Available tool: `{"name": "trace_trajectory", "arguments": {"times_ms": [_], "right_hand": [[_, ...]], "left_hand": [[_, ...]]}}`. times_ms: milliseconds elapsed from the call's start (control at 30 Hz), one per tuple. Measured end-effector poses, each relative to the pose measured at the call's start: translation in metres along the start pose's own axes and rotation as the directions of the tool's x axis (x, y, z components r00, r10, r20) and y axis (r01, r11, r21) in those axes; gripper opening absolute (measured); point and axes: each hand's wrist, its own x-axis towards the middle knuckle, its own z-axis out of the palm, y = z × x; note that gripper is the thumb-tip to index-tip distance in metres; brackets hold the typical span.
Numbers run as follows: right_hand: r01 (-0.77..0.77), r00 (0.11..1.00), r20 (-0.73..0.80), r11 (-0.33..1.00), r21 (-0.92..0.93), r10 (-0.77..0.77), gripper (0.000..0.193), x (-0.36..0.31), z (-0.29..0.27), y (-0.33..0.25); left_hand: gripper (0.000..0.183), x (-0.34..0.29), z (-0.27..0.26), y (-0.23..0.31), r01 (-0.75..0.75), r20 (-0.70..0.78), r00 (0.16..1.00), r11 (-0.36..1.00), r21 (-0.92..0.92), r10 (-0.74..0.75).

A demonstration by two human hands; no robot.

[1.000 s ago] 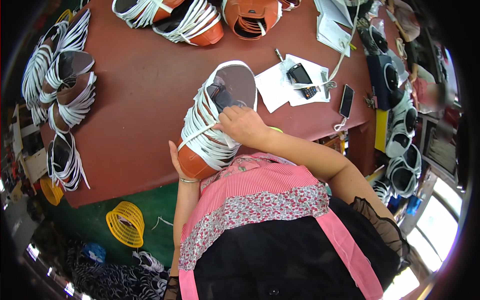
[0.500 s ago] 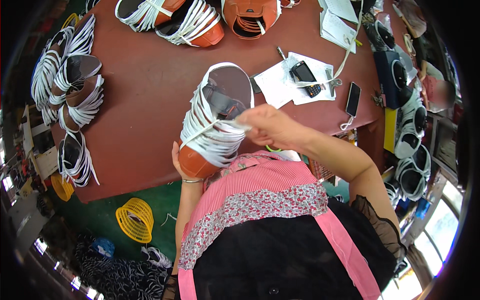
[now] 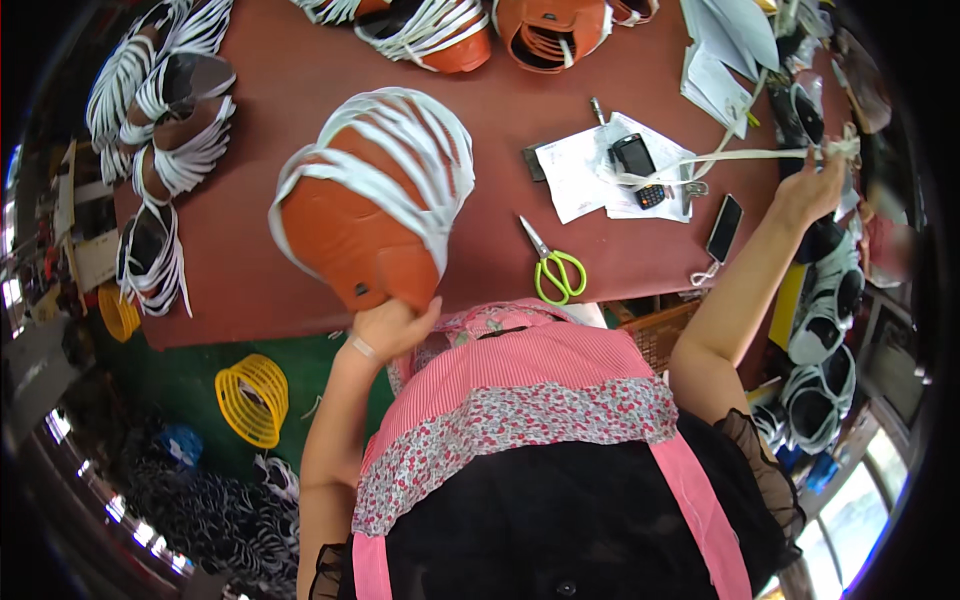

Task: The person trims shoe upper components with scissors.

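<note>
My left hand is closed on the lower end of a bundle of orange-brown shoe uppers. White edges and strips fan out along the bundle's upper side, and it is held tilted above the table. Far to the right, my right hand is stretched out, its fingers closed around a long white strip near a tangle of such strips. That strip runs leftward across papers on the table. Scissors with green handles lie on the table between my arms.
Tied bundles of uppers stand on the red-brown table at the left and the far edge. A handheld keypad device lies on papers, beside a phone. A yellow basket stands on the green floor.
The upper bundle has been turned over, now showing its orange-brown faces. My right hand has left it and moved far right to the white strips. The scissors have come into view.
</note>
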Motion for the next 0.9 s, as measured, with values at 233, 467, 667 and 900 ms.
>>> {"name": "trace_trajectory", "arguments": {"times_ms": [233, 467, 667, 900], "right_hand": [[0.21, 0.144, 0.783, 0.755, -0.621, 0.605, 0.028, -0.182, -0.072, 0.126], [0.669, 0.218, 0.81, 0.521, -0.53, 0.544, 0.026, -0.286, -0.033, 0.081], [-0.072, 0.066, 0.852, 0.854, -0.516, 0.52, 0.017, -0.378, 0.045, 0.033], [-0.068, -0.073, 0.792, 0.789, -0.61, 0.606, 0.022, -0.432, 0.068, 0.026]], "left_hand": [[0.047, 0.081, 0.085, -0.027, -0.144, -0.197, 0.969, 0.988, 0.051, 0.151], [0.042, 0.053, 0.122, -0.024, -0.222, -0.81, 0.573, 0.975, -0.006, 0.126], [0.028, 0.049, 0.147, -0.013, -0.191, -0.887, 0.46, 0.971, -0.144, -0.041], [0.023, 0.034, 0.148, -0.016, -0.301, -0.854, 0.426, 0.843, -0.446, -0.299]]}}
